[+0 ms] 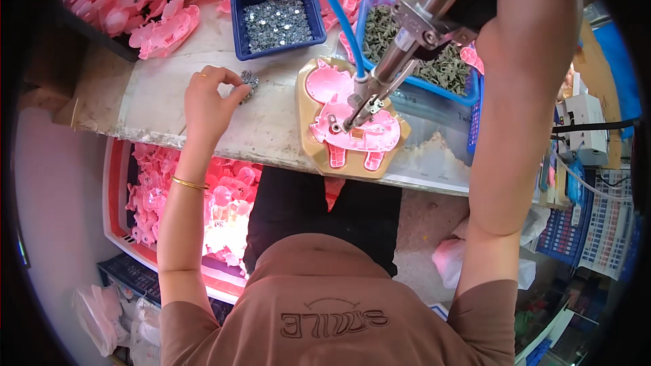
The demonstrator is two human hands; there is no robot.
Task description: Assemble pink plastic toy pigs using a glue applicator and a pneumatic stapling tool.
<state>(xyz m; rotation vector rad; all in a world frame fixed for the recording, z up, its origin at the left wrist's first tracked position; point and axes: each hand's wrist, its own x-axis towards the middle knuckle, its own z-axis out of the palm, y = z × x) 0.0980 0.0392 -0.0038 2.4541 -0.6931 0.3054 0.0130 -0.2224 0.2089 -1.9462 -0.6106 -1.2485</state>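
Note:
My left hand (pixel 211 100) is over the table with thumb and fingers curled together at a small cluster of silver screws (pixel 250 86). The fingertips partly hide the screws. At the upper right, my right hand (pixel 532 7) grips a silver powered screwdriver (pixel 400 44), its handle mostly hidden by the hand and the frame edge. The slanted driver's tip meets a pink plastic animal-shaped shell (pixel 380 137). This shell lies hollow side up in a tan fixture (pixel 308 142), and a small round metal-looking piece shows beside the tip.
A dark blue bin (pixel 239 17) of screws stands at the back, near a blue-rimmed bin (pixel 407 85) of dark small parts. Pink shells (pixel 163 34) heap along the back, more in a crate (pixel 115 196) below. A blue hose (pixel 336 10) runs to the driver.

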